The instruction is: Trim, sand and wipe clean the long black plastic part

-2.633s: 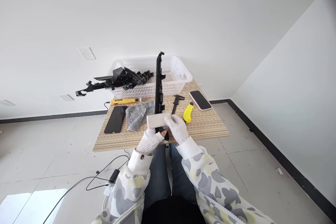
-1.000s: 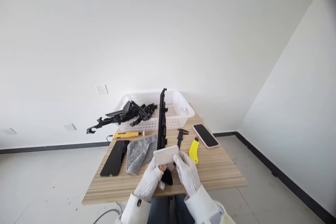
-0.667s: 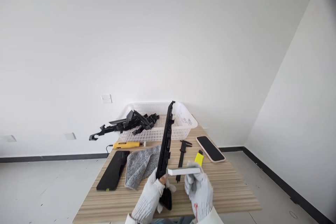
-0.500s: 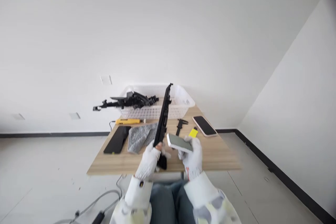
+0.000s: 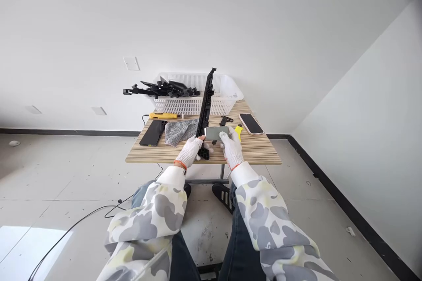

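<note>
My left hand (image 5: 190,151), in a white glove with a bare thumb tip, is closed around the lower end of a long black plastic part (image 5: 206,105). The part leans up and away from me over the table. In my gloved right hand (image 5: 232,151) is a flat grey-green block with a white edge (image 5: 213,133). Its left end is close beside the black part; whether they touch I cannot tell. Behind my right hand lie a black caliper (image 5: 226,120), partly covered, and a small yellow tool (image 5: 238,130).
On the wooden table (image 5: 263,151) are a grey cloth (image 5: 181,131), a flat black object (image 5: 153,133), a yellow corded tool (image 5: 163,116) and a phone (image 5: 251,124). A white basket (image 5: 227,92) behind holds several black plastic parts (image 5: 171,88). A cable (image 5: 82,218) runs across the floor.
The view has tilted down, showing more of my sleeves and legs. My right hand has brought the block nearer to the black part and turned its grey-green face toward me.
</note>
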Demonstrator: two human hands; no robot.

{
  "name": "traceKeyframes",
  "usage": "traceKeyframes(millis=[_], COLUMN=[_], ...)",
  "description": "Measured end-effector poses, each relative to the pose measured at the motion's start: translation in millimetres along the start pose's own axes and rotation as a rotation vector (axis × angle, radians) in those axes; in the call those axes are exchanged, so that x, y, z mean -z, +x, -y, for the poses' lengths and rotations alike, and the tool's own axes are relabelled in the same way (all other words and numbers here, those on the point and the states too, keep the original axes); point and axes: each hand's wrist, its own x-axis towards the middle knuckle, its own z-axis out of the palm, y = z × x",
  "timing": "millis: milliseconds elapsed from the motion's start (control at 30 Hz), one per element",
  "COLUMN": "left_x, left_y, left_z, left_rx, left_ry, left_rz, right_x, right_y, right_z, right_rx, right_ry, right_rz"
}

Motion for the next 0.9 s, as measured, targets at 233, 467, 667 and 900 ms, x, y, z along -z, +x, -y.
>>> traceKeyframes(millis=[233, 467, 667, 900], left_x=[8.1, 5.0, 2.2, 1.7], left_y=[-2, -4, -5, -7], left_z=[-2, 0, 0, 0], left_rx=[0.011, -0.021, -0.015, -0.011], left_ry=[-0.137, -0.109, -0.019, 0.05], left_rz=[0.121, 0.089, 0.043, 0.054], right_x=[-11, -33, -26, -35], right_y=[31, 105, 100, 82], right_z=[50, 67, 64, 52], right_rx=[0.158, 0.165, 0.249, 0.151], right_ry=[-0.078, -0.388, -0.363, -0.192], right_rz=[0.126, 0.239, 0.207, -0.011])
